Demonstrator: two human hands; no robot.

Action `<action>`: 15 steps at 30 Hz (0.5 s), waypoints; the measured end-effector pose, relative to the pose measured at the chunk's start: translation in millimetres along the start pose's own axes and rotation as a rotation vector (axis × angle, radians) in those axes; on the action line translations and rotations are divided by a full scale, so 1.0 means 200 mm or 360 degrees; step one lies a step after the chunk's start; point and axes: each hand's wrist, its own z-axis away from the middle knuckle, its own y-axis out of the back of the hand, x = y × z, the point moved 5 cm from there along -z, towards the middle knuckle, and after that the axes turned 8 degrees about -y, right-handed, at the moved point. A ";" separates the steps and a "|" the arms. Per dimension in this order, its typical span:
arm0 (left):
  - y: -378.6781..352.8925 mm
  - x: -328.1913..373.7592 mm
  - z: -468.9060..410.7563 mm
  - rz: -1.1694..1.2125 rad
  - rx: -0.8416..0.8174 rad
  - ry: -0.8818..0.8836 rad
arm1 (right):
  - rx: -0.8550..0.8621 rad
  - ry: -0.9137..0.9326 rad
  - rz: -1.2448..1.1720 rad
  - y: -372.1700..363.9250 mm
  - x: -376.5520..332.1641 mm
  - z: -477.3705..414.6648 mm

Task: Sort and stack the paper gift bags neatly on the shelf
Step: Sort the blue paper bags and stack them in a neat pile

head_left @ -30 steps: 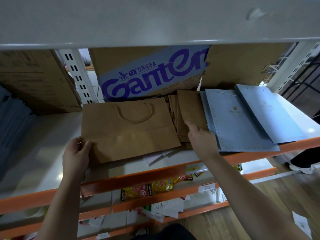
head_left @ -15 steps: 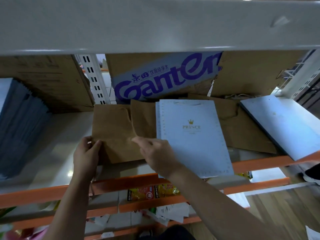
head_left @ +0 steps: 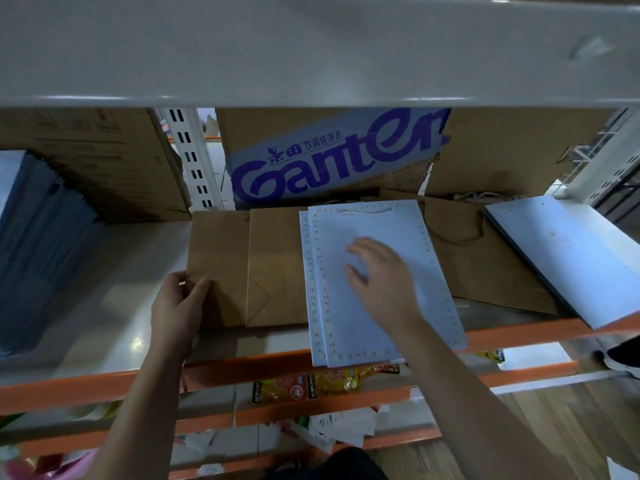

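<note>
Flat brown paper bags (head_left: 221, 258) lie on the white shelf (head_left: 114, 306). My left hand (head_left: 178, 303) grips their left edge, thumb on top. A second brown bag (head_left: 277, 271) overlaps them. Two light blue bags (head_left: 349, 317) with dotted borders lie on the brown ones, their lower ends past the orange front rail (head_left: 242, 368). My right hand (head_left: 381, 275) rests flat on the top blue bag with fingers spread. More brown bags (head_left: 485, 268) lie to the right, and another light blue stack (head_left: 568, 261) sits at the far right.
A Ganten carton (head_left: 332, 161) and plain cartons (head_left: 86, 161) stand along the back. A dark blue-grey stack (head_left: 38, 244) fills the left end. An upper shelf beam (head_left: 311, 50) hangs overhead. Lower shelves hold snack packets (head_left: 311, 386) and papers. A shoe (head_left: 620, 358) shows at right.
My right hand has moved right from the brown bag's edge onto the top blue bag. The blue bags sit a little lower on the shelf. My left hand keeps its grip.
</note>
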 end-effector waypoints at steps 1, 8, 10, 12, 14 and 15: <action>0.00 0.00 0.00 -0.0009 0.0009 -0.0012 | -0.0016 -0.0151 0.0125 0.04 0.08 -0.03; -0.01 0.03 0.03 -0.0067 0.0101 -0.0081 | -0.0146 -0.0853 0.0406 0.12 0.44 -0.02; 0.00 0.03 0.04 -0.0068 0.0130 -0.0108 | -0.0081 -0.0829 0.0381 0.10 0.46 -0.01; 0.01 0.04 0.05 -0.0093 0.0164 -0.0127 | -0.0037 -0.0832 0.0336 0.09 0.45 -0.01; 0.04 0.06 0.05 -0.0101 0.0210 -0.0150 | -0.0010 -0.0872 0.0256 0.09 0.45 0.00; 0.06 0.06 0.05 -0.0097 0.0244 -0.0158 | 0.0001 -0.0906 0.0188 0.09 0.45 0.01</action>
